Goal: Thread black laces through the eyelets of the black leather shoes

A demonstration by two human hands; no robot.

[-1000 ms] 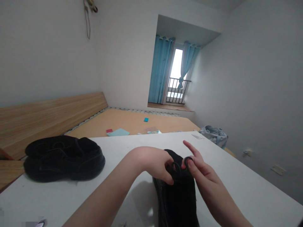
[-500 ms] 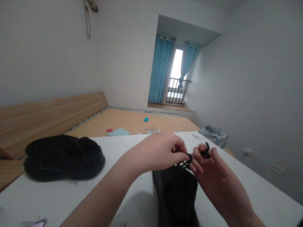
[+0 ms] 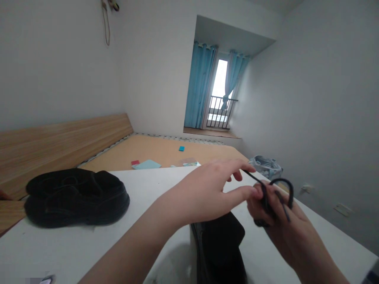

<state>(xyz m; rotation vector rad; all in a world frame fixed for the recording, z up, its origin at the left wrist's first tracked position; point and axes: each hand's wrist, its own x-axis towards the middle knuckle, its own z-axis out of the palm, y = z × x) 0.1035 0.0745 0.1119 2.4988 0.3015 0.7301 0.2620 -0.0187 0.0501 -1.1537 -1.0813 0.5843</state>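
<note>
A black shoe (image 3: 220, 248) stands on the white table with its heel toward me; my left hand (image 3: 213, 193) hides its front. Beyond it, my right hand (image 3: 284, 221) is closed around a black shoelace (image 3: 286, 181), which stands up in a loop above the knuckles. A thin stretch of that lace runs to the fingers of my left hand. My left thumb presses against the lace at the right fingertips, while the left index finger reaches over it. A second black shoe (image 3: 77, 199) lies on the table at the left, away from both hands.
The white table (image 3: 145, 185) has a tan bed surface (image 3: 160, 146) behind it, carrying flat papers (image 3: 147, 164) and a small blue square (image 3: 181, 148). A wooden headboard (image 3: 65, 134) borders the left. A light blue bag (image 3: 266, 167) sits beyond the table's right edge.
My right hand has turned and moved slightly right, with the lace now looped above it. My left hand has shifted right from the shoe's lacing, its fingers extended toward the right hand.
</note>
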